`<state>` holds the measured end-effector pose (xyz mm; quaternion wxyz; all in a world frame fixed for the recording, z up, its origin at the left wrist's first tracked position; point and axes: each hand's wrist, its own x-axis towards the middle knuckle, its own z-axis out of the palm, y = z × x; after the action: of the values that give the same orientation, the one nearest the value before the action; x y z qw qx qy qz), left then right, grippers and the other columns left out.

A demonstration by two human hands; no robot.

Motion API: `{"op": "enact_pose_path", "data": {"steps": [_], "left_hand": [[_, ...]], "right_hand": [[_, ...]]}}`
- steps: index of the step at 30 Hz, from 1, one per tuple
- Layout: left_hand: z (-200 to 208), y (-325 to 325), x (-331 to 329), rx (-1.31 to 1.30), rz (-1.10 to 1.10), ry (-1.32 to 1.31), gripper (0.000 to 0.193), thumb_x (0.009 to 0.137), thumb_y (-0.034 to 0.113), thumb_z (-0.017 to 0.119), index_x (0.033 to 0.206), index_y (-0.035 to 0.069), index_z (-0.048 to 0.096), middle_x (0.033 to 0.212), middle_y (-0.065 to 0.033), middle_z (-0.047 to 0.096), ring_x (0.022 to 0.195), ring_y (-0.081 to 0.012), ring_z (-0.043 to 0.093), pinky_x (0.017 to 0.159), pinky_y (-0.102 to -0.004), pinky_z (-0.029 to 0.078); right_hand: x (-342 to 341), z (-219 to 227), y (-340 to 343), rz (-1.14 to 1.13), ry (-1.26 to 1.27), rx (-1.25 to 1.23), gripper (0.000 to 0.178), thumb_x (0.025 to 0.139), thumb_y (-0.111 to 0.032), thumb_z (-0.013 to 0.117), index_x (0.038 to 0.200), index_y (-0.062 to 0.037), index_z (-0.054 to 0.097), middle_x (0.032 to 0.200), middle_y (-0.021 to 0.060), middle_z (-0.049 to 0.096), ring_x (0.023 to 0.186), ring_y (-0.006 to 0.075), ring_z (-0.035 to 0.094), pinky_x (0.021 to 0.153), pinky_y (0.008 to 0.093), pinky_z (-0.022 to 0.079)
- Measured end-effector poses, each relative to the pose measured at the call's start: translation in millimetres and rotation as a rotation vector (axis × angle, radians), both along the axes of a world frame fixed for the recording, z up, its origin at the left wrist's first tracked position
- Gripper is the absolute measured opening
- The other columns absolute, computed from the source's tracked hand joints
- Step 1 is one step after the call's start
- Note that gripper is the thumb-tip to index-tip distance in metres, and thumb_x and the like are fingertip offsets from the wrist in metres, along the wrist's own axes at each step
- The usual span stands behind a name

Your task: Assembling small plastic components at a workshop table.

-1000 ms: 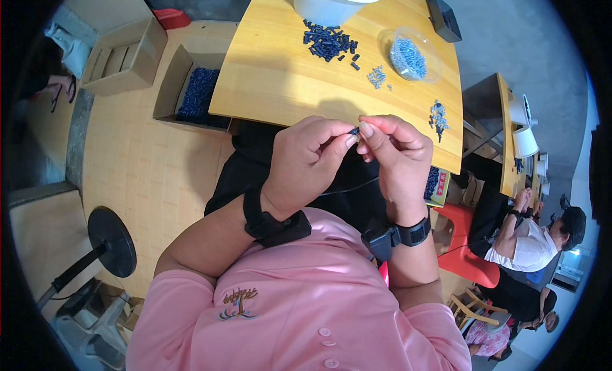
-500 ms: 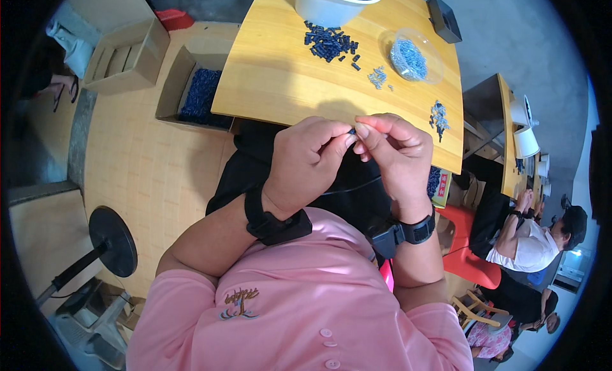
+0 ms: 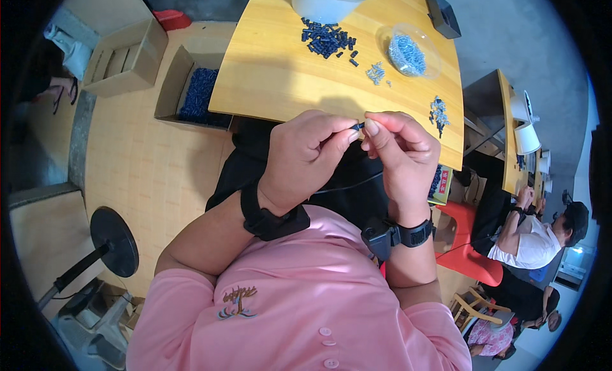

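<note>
Above my lap, just off the table's near edge, my left hand (image 3: 299, 155) pinches a small dark cylindrical piece (image 3: 359, 126) between thumb and forefinger. My right hand (image 3: 407, 151) is pinched at the other end of that piece; whatever else lies between its fingertips is too small to make out. On the yellow wooden table (image 3: 274, 84) lie a pile of dark cylindrical pieces (image 3: 325, 39), a few small silvery pieces (image 3: 375, 72) and, to the right, a mixed cluster of silvery and dark pieces (image 3: 438, 114). A clear round bowl (image 3: 435, 63) contains many silvery pieces.
A white tub (image 3: 322, 10) of dark pieces and a black tray (image 3: 444, 15) stand far on the table. Left of it sits a cardboard box (image 3: 171, 93) of dark blue pieces. A red stool (image 3: 465, 243) and a seated co-worker (image 3: 526, 240) are at right.
My hands have drawn slightly apart, the right one shifting right. More of the dark piece now shows between the fingertips.
</note>
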<state>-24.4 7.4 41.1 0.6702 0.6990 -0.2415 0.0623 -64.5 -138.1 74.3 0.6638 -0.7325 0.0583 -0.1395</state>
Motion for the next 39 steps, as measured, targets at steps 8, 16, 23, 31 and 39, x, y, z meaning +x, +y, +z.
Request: {"op": "enact_pose_path", "data": {"steps": [8,16,23,31,39], "left_hand": [[1,3,6,0.012,-0.024,-0.063,0.009,0.078,0.002,0.063,0.087,0.004,0.064,0.075,-0.0102,0.063,0.067,-0.0248,0.06,0.06,-0.0303,0.048],[1,-1,4,0.006,-0.005,-0.048,0.008,0.079,0.002,0.062,0.087,0.004,0.063,0.075,-0.0103,0.062,0.068,-0.0256,0.06,0.061,-0.0314,0.048],[-1,3,5,0.024,0.008,-0.065,0.009,0.079,0.001,0.061,0.088,0.003,0.062,0.074,-0.0108,0.062,0.066,-0.0247,0.061,0.059,-0.0304,0.048],[-8,-2,1,-0.23,-0.191,0.552,0.013,0.087,0.01,0.06,0.094,0.0,0.064,0.075,-0.0043,0.064,0.063,-0.007,0.057,0.055,-0.021,0.045],[-16,-2,-4,-0.392,-0.368,1.007,0.022,0.09,0.018,0.059,0.1,-0.001,0.064,0.092,-0.0059,0.065,0.083,-0.0102,0.061,0.075,-0.0225,0.05]], "right_hand": [[5,-3,-1,0.069,0.049,0.141,0.01,0.083,0.002,0.064,0.093,0.0032,0.067,0.079,0.0061,0.065,0.064,0.0074,0.06,0.055,0.0185,0.047],[5,-4,3,0.036,0.038,0.162,0.011,0.084,0.001,0.063,0.095,0.0028,0.066,0.077,0.0054,0.065,0.063,0.0074,0.06,0.055,0.0182,0.048],[6,-8,6,0.089,0.03,0.073,0.011,0.084,0.001,0.064,0.094,0.004,0.066,0.08,0.0057,0.064,0.065,0.0077,0.059,0.056,0.0181,0.047],[5,-12,3,0.092,-0.134,-0.228,0.026,0.077,0.005,0.065,0.102,0.0027,0.062,0.09,0.0072,0.058,0.075,0.011,0.055,0.062,0.0232,0.046],[-2,-24,3,0.051,-0.205,-0.724,0.032,0.069,0.001,0.067,0.1,0.0014,0.059,0.089,0.0152,0.054,0.075,0.0283,0.057,0.064,0.0331,0.049]]}}
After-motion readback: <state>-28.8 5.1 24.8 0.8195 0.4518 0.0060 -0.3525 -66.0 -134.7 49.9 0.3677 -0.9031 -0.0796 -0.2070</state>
